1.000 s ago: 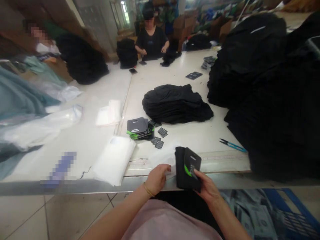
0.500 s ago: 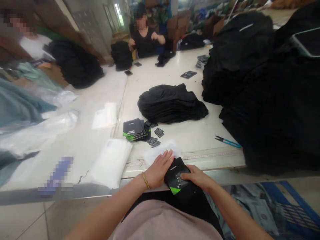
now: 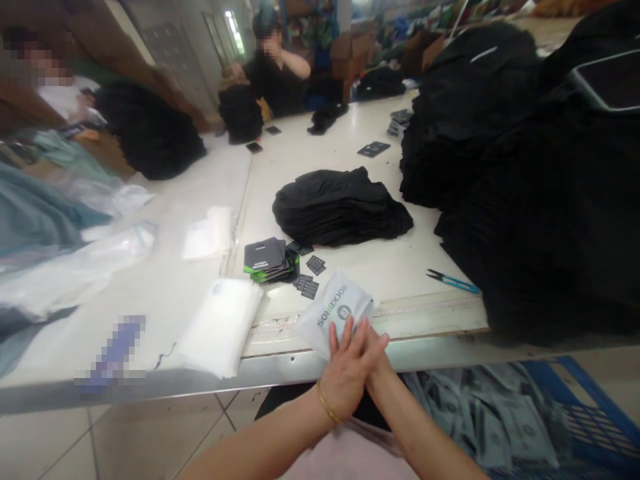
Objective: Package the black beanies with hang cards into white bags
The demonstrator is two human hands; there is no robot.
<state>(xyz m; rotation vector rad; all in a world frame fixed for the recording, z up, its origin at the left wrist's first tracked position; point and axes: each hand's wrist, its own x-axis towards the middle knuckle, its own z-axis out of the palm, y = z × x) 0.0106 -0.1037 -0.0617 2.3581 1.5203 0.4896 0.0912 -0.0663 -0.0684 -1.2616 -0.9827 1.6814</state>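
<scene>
On the white table [image 3: 400,280], the black pack is out of the hands, maybe inside the ROCKERIOS bag [image 3: 340,310] now flat at the near edge, left hand [image 3: 345,377] spread, fingertips pressing it, right hand [image 3: 376,347] crossed against the left, holding nothing.

from here i take the stack of card tags [image 3: 265,260] on the worktop [image 3: 380,260] as my landmark. behind it lie folded garments [image 3: 337,208]. loose tags [image 3: 310,285] sit just right of it, a printed plastic bag [image 3: 337,313] lies in front and to the right, and plain plastic bags [image 3: 220,327] lie in front and to the left. well right are snips [image 3: 453,281], beside a garment heap [image 3: 530,200].
</scene>
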